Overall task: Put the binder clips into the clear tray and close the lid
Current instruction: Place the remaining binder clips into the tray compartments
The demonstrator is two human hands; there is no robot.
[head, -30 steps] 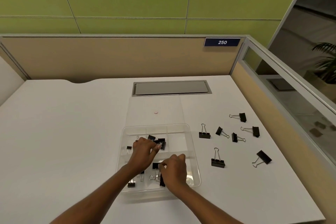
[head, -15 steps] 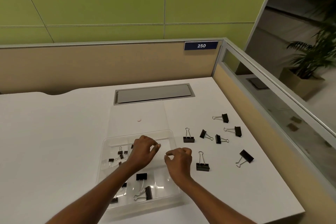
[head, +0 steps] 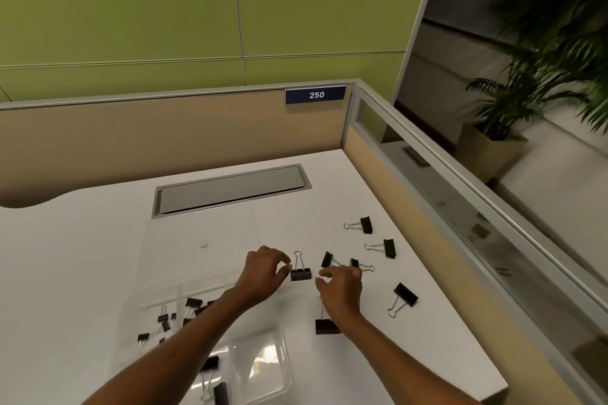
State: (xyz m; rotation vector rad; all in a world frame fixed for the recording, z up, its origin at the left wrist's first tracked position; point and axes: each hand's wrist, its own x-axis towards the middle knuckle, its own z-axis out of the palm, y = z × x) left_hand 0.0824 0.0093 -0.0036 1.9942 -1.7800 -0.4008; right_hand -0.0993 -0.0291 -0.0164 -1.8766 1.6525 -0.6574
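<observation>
**Both hands reaching for loose clips**

The left hand (head: 266, 268), fingers parted and empty, sat just beside an upright binder clip (head: 300, 273) on the desk (head: 82, 256); the right hand (head: 340, 284), also unclenched, hovered near two smaller clips (head: 329, 260). Pinching the black body, not the wire loops, would likely grip best. The clear tray (head: 263, 368), partly filled, lay near-left. The desk's right edge was close to the outer clips; open room lay leftward.

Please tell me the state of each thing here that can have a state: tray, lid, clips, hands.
Clear tray: open, partly filled with clips.
Lid: off, flat on the desk behind the tray.
Loose clips: seven on the desk, outside the tray.
Left hand: open, fingers at a standing clip.
Right hand: open, empty.
Desk hatch: closed.
</observation>
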